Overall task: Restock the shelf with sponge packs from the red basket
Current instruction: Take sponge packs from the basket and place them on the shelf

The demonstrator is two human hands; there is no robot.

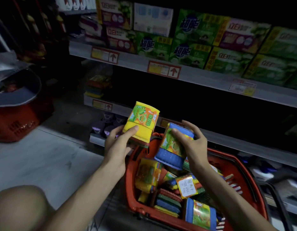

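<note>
Head view: left grip clamps a yellow sponge pack, right grip a blue pack, over the red basket; I'd lay both flat, labels out, at the front edge of the shelf.

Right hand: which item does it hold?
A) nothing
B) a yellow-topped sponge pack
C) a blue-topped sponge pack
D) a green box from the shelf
C: the right hand grips the blue pack above the basket, while the yellow pack is in the left hand.
</note>
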